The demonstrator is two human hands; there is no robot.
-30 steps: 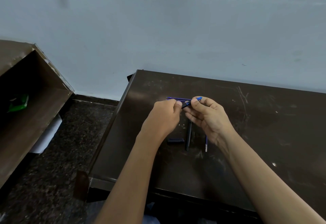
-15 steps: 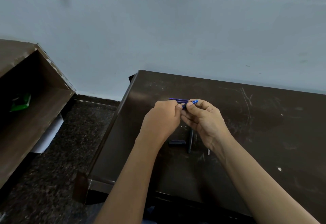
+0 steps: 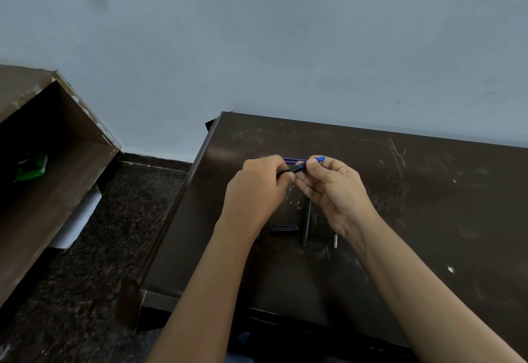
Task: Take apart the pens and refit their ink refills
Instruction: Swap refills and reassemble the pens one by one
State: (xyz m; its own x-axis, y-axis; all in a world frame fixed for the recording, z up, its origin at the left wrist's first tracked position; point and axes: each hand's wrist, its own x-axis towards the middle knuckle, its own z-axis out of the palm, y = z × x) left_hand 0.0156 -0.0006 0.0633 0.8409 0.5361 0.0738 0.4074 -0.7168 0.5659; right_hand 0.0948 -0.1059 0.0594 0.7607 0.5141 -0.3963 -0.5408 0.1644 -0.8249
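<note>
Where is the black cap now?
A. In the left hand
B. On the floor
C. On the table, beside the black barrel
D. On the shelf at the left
C: the cap lies flat on the table, just left of the black barrel, while the left hand and right hand hold the blue pen.

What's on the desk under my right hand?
A black pen barrel and a thin refill lie there; the right hand, pinching a blue pen, covers their far ends.

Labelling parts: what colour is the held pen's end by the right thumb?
The pen has a bright blue end; head view.
</note>
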